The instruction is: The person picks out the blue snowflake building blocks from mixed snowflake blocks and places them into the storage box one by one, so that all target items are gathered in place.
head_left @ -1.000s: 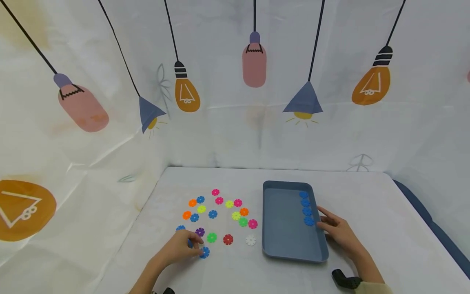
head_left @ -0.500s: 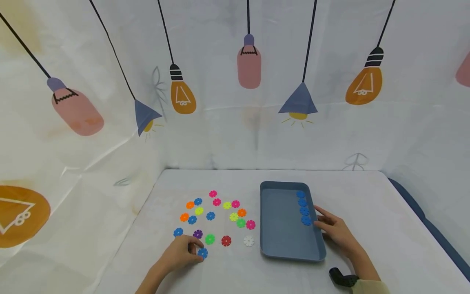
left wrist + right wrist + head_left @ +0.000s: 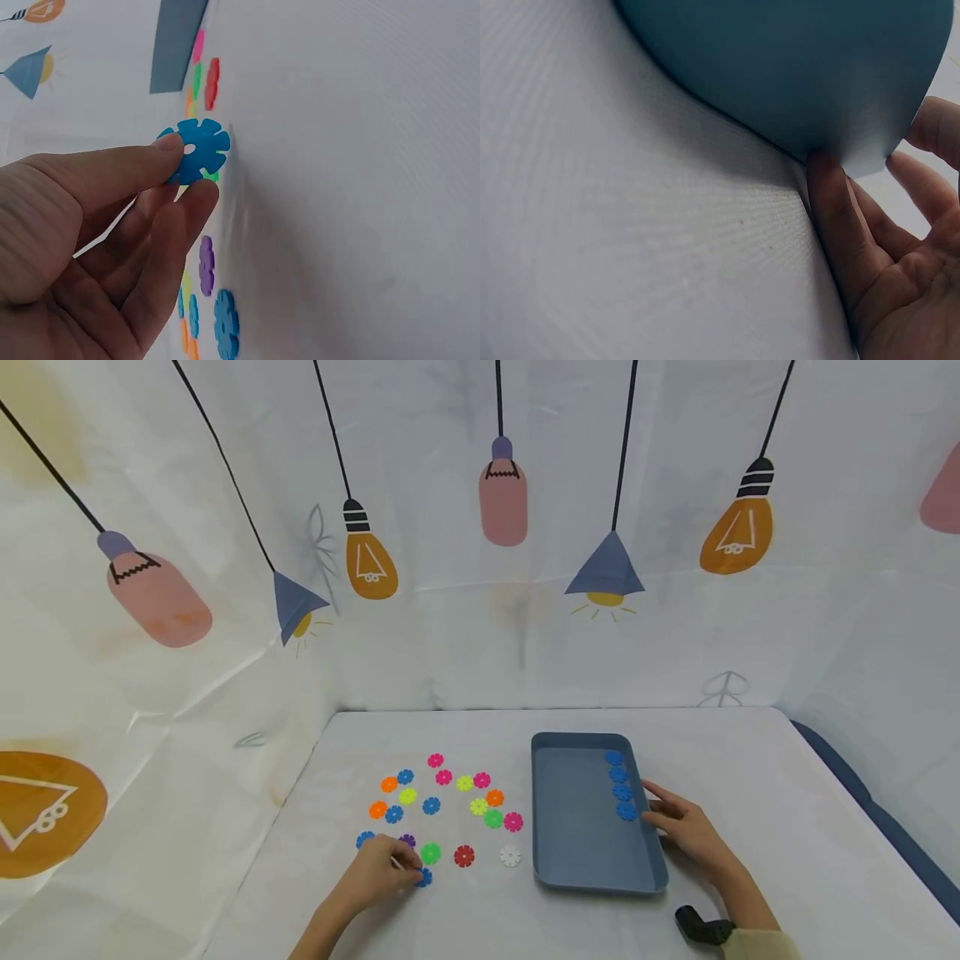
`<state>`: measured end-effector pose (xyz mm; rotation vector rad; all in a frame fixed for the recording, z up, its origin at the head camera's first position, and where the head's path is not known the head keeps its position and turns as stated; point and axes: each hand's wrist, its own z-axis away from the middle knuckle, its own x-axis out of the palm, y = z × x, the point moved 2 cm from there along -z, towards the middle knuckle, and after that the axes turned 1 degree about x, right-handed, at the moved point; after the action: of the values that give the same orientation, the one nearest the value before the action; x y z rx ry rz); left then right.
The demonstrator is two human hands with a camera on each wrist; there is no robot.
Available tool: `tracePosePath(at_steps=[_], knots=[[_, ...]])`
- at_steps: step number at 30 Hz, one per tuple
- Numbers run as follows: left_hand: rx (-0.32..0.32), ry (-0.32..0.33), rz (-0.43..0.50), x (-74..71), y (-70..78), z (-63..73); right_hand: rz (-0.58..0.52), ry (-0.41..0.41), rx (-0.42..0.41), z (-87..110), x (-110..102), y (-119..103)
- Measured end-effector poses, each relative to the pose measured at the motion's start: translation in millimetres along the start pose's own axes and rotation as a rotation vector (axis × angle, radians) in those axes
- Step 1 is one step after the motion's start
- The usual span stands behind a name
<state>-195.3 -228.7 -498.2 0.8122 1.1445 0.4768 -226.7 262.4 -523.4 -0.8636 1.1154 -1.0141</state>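
My left hand (image 3: 386, 872) pinches a blue flower-shaped disc (image 3: 202, 154) between thumb and fingers, held up off the table in the left wrist view. Around it on the white table lie several notched discs: a purple disc (image 3: 207, 266), a green disc (image 3: 431, 853), a red disc (image 3: 464, 856) and another blue disc (image 3: 226, 325). My right hand (image 3: 693, 837) rests against the right side of the grey-blue tray (image 3: 577, 860). Its fingertips (image 3: 826, 169) touch the tray's outer wall in the right wrist view. Inside the tray, several blue discs (image 3: 622, 792) form a column along the right wall.
Pink, orange, yellow and blue discs are scattered farther back, such as the pink disc (image 3: 436, 761). A white disc (image 3: 510, 856) lies just left of the tray. Behind the table hangs a white cloth (image 3: 450, 643) printed with lamps.
My left hand has taken hold of the blue disc near the table's front and shifted slightly right. The right hand stays at the tray. The head view has turned slightly.
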Motion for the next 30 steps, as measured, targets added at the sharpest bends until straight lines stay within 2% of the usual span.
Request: tracePosePath(at_steps=[6,11,16,23,30], knots=[[0.024,0.029,0.091,6.8,5.9,-10.2,0.001,0.001,-0.005,-0.4,0.2,0.3],[0.011,0.013,0.204,16.4,11.4,-23.1,0.0,0.005,-0.007,-1.1,-1.0,0.1],[0.055,0.015,0.29,23.1,19.4,-38.0,-0.004,0.014,-0.026,-2.3,-2.0,-0.8],[0.058,0.049,0.341,33.1,32.8,-51.0,-0.022,0.011,0.003,-0.8,2.0,1.1],[0.082,0.047,0.396,44.5,52.5,-65.6,-0.023,0.02,0.021,-1.1,2.3,2.1]])
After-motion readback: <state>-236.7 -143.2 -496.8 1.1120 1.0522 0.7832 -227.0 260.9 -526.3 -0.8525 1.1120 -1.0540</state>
